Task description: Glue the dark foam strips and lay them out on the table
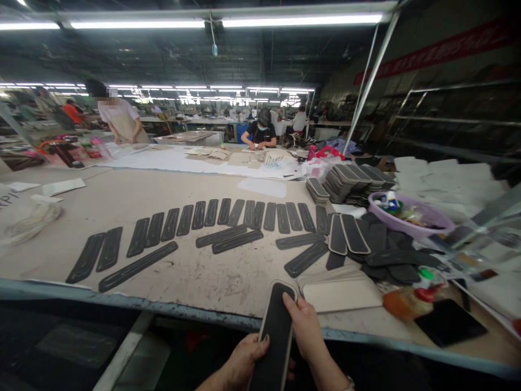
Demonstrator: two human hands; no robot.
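Observation:
My left hand (248, 355) grips the lower left edge of a long dark panel with rounded corners and a pale border (277, 326), thumb on top. On the panel's upper right edge, my right hand (307, 326) is closed with its thumb pressed on the dark face. The panel is tilted over the table's front edge, and its lower end runs out of view. Just right of it lies a fanned stack of cream-coloured sheets (342, 293). Beyond, a curved row of shiny dark strips (185, 220) lies on the table, with several loose strips (305, 258) in front.
Pale-bordered panels (354, 233) and dark pieces (391, 247) lie at the right. Behind them are stacked panels (345, 182) and a purple basin (411, 231). A bottle of amber liquid (407, 304) stands near a black flat square (450, 321). Two co-workers (122, 117) stand or sit across the table.

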